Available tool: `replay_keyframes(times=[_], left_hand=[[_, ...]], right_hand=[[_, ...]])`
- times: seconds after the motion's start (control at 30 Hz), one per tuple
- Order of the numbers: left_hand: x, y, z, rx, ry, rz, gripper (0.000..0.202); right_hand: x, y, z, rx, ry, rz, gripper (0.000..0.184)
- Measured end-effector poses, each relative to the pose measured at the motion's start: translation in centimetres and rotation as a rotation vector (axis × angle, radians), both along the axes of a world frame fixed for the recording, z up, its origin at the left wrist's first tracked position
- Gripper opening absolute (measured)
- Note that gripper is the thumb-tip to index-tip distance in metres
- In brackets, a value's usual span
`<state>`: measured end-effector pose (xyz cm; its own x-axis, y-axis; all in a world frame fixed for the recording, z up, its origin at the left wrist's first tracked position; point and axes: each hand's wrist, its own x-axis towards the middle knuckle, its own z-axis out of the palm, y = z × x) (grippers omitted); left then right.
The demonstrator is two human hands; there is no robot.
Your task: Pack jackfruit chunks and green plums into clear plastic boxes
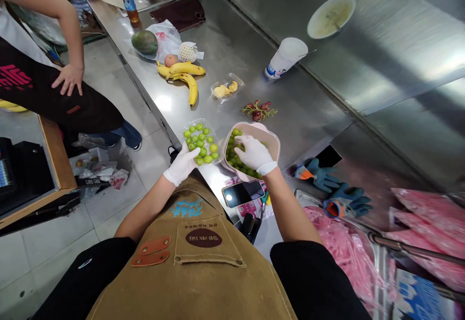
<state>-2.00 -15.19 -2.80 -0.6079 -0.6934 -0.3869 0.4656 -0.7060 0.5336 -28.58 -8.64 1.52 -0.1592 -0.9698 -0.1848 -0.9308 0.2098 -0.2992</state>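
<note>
My left hand [181,165], in a white glove, grips the near left edge of a clear plastic tray [217,131], thumb over the rim. Round green grapes [199,140] lie loosely spread in this tray. To its right stands a pale pink basin [274,140] holding many more green grapes [235,157]. My right hand [254,152], also gloved in white, reaches over the basin's right side. Its fingers are curled down among the grapes, and their tips are partly hidden, so what they pinch does not show clearly.
Beyond lie red grapes on stems [258,110], a small tray of cut fruit [227,88], bananas [187,70] and a green mango [144,42]. A white cup [285,58] stands farther right. A phone [238,194] lies near my apron. A person [69,77] stands at left.
</note>
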Motion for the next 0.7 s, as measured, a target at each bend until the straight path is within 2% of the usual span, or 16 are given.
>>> replay_keyframes(times=[0.1, 0.2, 0.37, 0.53, 0.7], left_hand=[[0.0, 0.0, 0.1, 0.018, -0.025, 0.007, 0.081], [0.1, 0.0, 0.0, 0.04, -0.039, -0.001, 0.084], [0.3, -0.1, -0.2, 0.055, -0.062, -0.006, 0.084], [0.1, 0.0, -0.5, 0.061, -0.055, -0.01, 0.085], [0.0, 0.2, -1.0, 0.066, -0.068, -0.022, 0.08]], right_hand=[[-0.2, -0.5, -1.6, 0.262, 0.066, 0.059, 0.034], [0.3, -1.1, -2.1, 0.368, 0.1, 0.053, 0.035], [-0.2, -2.0, -1.5, 0.419, 0.141, 0.055, 0.03], [-0.6, -2.0, -1.1, 0.495, 0.161, 0.178, 0.029], [-1.1, -2.5, -1.7, 0.525, 0.131, 0.242, 0.023]])
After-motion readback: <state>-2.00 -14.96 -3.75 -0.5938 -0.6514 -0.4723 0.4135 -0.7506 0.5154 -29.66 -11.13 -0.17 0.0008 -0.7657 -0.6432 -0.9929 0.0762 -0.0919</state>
